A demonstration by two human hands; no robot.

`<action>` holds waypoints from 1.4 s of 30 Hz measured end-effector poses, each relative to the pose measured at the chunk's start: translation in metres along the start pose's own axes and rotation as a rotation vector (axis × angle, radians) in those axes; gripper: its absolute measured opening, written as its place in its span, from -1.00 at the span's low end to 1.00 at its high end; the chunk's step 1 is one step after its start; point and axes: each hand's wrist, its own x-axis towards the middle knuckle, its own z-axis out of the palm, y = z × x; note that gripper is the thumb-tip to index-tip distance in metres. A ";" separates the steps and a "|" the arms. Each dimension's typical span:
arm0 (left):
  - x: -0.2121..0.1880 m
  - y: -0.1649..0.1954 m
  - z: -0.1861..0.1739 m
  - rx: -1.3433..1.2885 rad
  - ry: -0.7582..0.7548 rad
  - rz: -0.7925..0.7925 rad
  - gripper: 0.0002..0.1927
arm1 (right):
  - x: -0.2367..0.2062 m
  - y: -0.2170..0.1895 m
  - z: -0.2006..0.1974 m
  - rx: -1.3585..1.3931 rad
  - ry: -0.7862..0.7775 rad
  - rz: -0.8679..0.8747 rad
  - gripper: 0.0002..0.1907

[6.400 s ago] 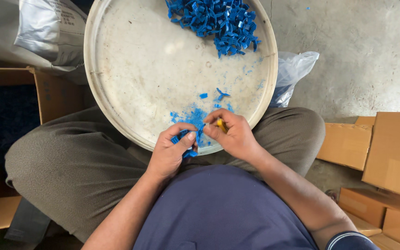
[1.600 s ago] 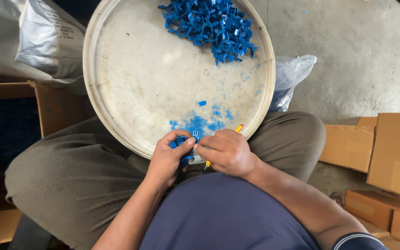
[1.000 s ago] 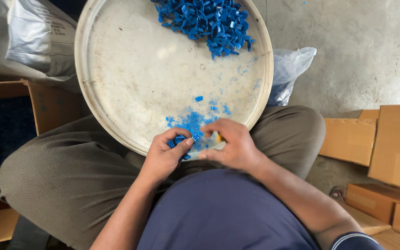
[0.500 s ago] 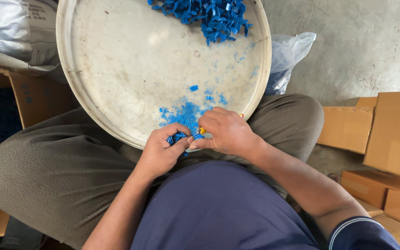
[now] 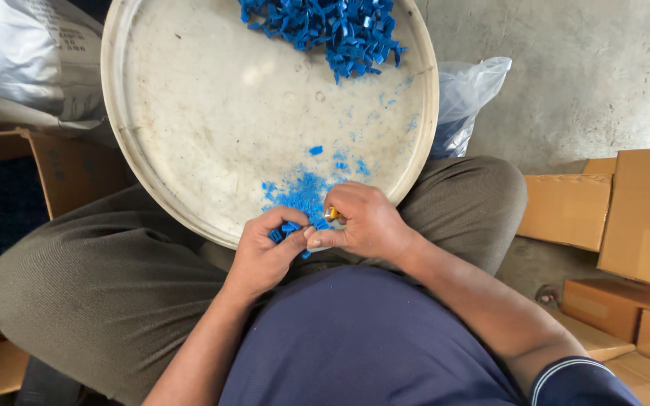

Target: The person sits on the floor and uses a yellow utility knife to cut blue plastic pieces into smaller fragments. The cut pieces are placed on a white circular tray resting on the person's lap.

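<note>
Concrete floor, cardboard boxes [image 5: 626, 218] at right. At lower centre, the left hand [image 5: 265, 252] pinches a small blue plastic piece [image 5: 286, 230] while the right hand [image 5: 366, 222] grips a yellow-handled tool [image 5: 332, 213] against it. Blue shavings [image 5: 299, 194] lie just above on the round tray [image 5: 189, 113]; a large pile of blue pieces [image 5: 325, 26] at top centre looks untouched.

**Around the tray**

A clear plastic bag [image 5: 464, 98] lies on the grey concrete floor [image 5: 588, 68] just past the round tray's right edge. Brown cardboard boxes [image 5: 626, 225] crowd the floor's right side. An open cardboard box [image 5: 62, 169] and a silvery sack [image 5: 35, 56] sit at left.

Left hand [image 5: 265, 252] and right hand [image 5: 366, 222] pinched together
</note>
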 end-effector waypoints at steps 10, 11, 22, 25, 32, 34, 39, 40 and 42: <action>-0.004 -0.008 -0.001 -0.140 -0.069 -0.040 -0.97 | -0.006 0.001 0.008 0.070 -0.028 0.012 -0.36; -0.004 -0.008 -0.001 -0.152 -0.074 -0.045 -0.96 | -0.007 0.001 0.009 0.075 -0.029 0.017 -0.36; -0.004 -0.008 -0.002 -0.158 -0.075 -0.038 -0.95 | -0.008 0.000 0.012 0.107 -0.038 0.047 -0.33; -0.004 -0.007 -0.002 -0.143 -0.073 -0.028 -0.95 | -0.008 0.000 0.011 0.119 -0.036 0.026 -0.35; -0.004 -0.005 -0.001 -0.129 -0.054 -0.035 -0.97 | -0.008 0.001 0.015 0.045 -0.013 0.019 -0.37; -0.004 -0.005 0.000 -0.165 -0.051 0.000 -0.97 | -0.007 0.001 0.015 0.015 -0.004 0.017 -0.36; -0.003 -0.004 0.004 -0.181 0.038 -0.025 -0.93 | -0.004 -0.008 0.009 0.113 0.049 0.120 -0.54; -0.003 -0.003 0.004 -0.187 0.056 -0.038 -0.92 | -0.004 -0.010 0.006 0.193 0.053 0.178 -0.60; -0.002 -0.003 0.005 -0.189 0.083 -0.039 -0.91 | -0.004 -0.011 0.001 0.264 0.066 0.128 -0.69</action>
